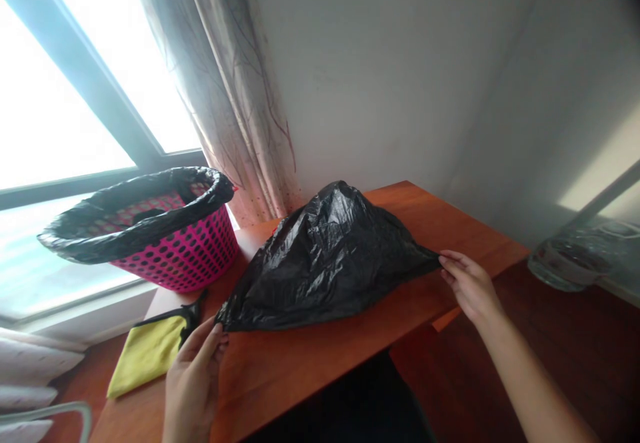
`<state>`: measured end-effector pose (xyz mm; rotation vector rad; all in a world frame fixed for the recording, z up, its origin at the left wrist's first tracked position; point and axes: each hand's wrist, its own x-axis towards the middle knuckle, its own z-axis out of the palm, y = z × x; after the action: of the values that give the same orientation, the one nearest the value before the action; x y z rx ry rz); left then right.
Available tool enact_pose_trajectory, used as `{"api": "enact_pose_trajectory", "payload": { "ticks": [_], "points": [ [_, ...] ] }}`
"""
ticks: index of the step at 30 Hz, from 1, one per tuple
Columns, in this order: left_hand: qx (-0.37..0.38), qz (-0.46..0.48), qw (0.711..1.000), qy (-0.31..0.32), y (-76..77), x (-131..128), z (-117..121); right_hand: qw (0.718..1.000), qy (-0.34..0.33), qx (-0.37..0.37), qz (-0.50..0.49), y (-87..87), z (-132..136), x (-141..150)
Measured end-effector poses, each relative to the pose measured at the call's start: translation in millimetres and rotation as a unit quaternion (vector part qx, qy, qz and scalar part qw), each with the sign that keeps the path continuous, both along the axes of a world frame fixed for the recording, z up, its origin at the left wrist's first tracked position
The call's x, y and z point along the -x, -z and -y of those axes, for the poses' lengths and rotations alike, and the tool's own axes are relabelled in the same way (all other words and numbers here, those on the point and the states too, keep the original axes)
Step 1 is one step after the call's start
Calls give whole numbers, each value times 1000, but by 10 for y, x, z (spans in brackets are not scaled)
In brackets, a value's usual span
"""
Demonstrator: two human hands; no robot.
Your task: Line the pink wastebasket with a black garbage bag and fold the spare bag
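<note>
A black plastic garbage bag (pixel 330 250) is stretched wide above the wooden table, its middle bulging up into a peak. Between thumb and fingers, my left hand (pixel 197 356) pinches the bag's left corner. The right corner is drawn to a narrow point in the pinch of my right hand (pixel 467 283). Behind the bag's left part stands a pink perforated basket (pixel 185 250) with a black liner folded over its rim. What the spread bag covers on the table is hidden.
A folded yellow cloth (pixel 150 353) with a black edge lies near my left hand on the wooden table (pixel 280 376). Behind are a window and a curtain (pixel 235 96). A large clear plastic bottle (pixel 570 256) rests on the floor at right.
</note>
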<state>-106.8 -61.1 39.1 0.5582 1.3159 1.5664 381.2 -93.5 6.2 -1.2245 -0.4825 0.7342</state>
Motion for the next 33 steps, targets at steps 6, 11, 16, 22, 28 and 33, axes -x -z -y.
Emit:
{"api": "enact_pose_trajectory", "payload": {
  "ticks": [6, 11, 16, 22, 28, 33],
  "points": [
    [17, -11, 1000, 20, 2, 5, -4, 1000, -10, 0, -3, -59, -87, -193],
    [-11, -22, 1000, 16, -7, -139, -220, 1000, -1, -11, 10, -115, -313, -261],
    [-75, -61, 995, 19, -231, -489, -959, 998, 16, -43, 33, -592, -964, -422],
    [-163, -64, 984, 26, -845, -746, -1508, 991, 24, -112, 63, -1416, -1305, -758],
    [-172, -28, 984, 41, -709, -569, -961, 992, 1, -115, 59, -977, -635, -777],
    [-19, -172, 979, 107, -79, -204, -540, 999, -23, 33, 20, -132, 27, -528]
  ]
}}
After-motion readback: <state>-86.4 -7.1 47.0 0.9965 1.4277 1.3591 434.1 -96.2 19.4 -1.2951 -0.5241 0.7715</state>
